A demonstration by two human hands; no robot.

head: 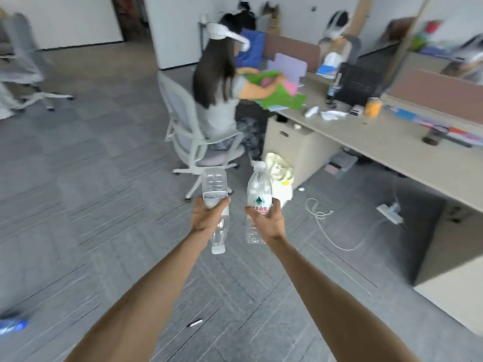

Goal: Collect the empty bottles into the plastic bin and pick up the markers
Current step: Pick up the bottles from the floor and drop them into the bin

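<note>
Above the floor (78, 205) our left hand (207, 218) and right hand (266, 222) each grip a bottle (215, 194) (thin, slippery); squeezing could pop either loose.

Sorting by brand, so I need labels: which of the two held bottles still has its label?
The bottle in the right hand, upright, has a white and red label; the left hand's inverted bottle is bare.

I'm holding a clear unlabelled bottle (216, 205) upside down in my left hand (209, 218), its white cap pointing at the floor and its base tipping away from me. In my right hand (265, 220) I'm gripping a second clear bottle (258, 199) upright, white cap on top, red-and-green label facing me. A dark marker (194, 323) with a white end is lying on the grey carpet between my forearms.
</note>
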